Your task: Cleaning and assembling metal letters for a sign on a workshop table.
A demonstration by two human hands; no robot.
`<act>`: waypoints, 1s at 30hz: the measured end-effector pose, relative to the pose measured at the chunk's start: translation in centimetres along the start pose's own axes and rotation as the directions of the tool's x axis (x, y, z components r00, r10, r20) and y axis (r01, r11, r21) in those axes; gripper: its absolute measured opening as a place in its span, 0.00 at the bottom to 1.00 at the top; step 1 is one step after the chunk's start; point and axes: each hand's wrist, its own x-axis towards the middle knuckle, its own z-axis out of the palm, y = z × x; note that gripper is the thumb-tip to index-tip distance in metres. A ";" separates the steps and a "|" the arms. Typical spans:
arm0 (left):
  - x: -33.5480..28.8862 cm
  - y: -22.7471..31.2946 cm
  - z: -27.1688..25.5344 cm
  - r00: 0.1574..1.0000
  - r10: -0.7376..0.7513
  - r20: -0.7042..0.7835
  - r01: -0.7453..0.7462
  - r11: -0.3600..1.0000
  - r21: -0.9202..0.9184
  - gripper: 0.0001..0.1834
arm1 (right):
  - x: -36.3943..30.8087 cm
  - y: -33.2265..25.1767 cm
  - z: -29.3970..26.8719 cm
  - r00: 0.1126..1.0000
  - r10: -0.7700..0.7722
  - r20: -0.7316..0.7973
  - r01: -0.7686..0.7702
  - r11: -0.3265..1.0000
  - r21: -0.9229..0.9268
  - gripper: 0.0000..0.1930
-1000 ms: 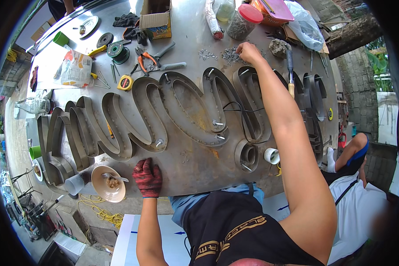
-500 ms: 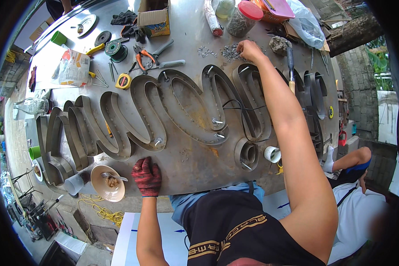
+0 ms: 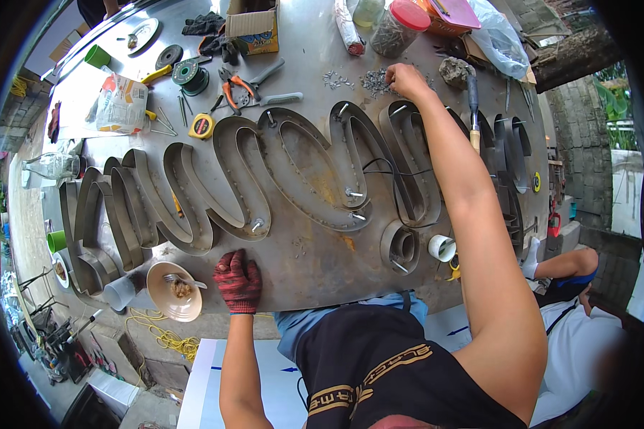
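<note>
My right hand (image 3: pixel 408 80), bare, reaches across the table to a pile of small grey metal pieces (image 3: pixel 376 83). Its fingers are drawn together at the pile's right edge; the tips are partly hidden. My left hand (image 3: pixel 237 282), in a red and black knitted glove, rests by the table's near edge with fingers curled in; whatever is inside is hidden. Between the hands lies a long curving form of upright metal strip (image 3: pixel 240 230), with small bright studs inside its loops. A dark cable (image 3: pixel 391 175) runs over it.
Beside my left hand stands a bowl (image 3: pixel 173 307) of food with a fork. Pliers (image 3: pixel 237 89), a tape measure (image 3: pixel 202 126) and a wire spool (image 3: pixel 189 75) lie at the far left. A wooden-handled hammer (image 3: pixel 473 107) and a red-lidded jar (image 3: pixel 399 30) are near my right hand. Someone sits at right.
The view has shifted slightly. My right hand stays at the pile of metal pieces with its fingers drawn together, and my gloved left hand stays by the near edge.
</note>
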 end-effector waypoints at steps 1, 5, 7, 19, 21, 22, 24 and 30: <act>0.0 0.0 0.0 1.000 0.006 -0.007 -0.006 1.000 -0.002 0.21 | 0.0 0.0 0.0 1.000 0.006 0.014 -0.006 1.000 0.004 0.09; 0.1 0.0 0.0 1.000 0.019 -0.020 -0.018 1.000 0.006 0.21 | -0.1 0.0 0.1 1.000 0.015 -0.017 -0.015 1.000 0.001 0.12; 0.1 0.0 0.0 1.000 0.012 -0.013 -0.012 1.000 -0.002 0.21 | -0.2 -0.2 0.0 1.000 0.001 -0.013 -0.001 1.000 0.013 0.12; 0.0 0.0 0.0 1.000 0.011 -0.005 -0.011 1.000 -0.005 0.21 | -0.4 -1.2 0.0 1.000 -0.013 -0.019 0.013 1.000 -0.029 0.10; 0.0 -0.1 0.0 1.000 0.007 -0.002 -0.007 1.000 -0.002 0.21 | -0.4 -1.3 0.0 1.000 0.000 -0.012 0.000 1.000 -0.017 0.09; 0.0 -0.1 0.1 1.000 0.008 -0.005 -0.008 1.000 0.000 0.21 | -0.4 -1.3 -0.1 1.000 0.003 -0.004 -0.003 1.000 -0.013 0.09; 0.0 -0.1 0.1 1.000 0.008 -0.005 -0.008 1.000 0.005 0.21 | -0.4 -1.4 -0.2 1.000 0.005 0.008 -0.005 1.000 -0.006 0.09; -0.1 -0.1 0.1 1.000 0.001 -0.002 -0.001 1.000 -0.005 0.21 | -0.3 -1.2 0.3 1.000 0.003 0.009 -0.003 1.000 -0.012 0.09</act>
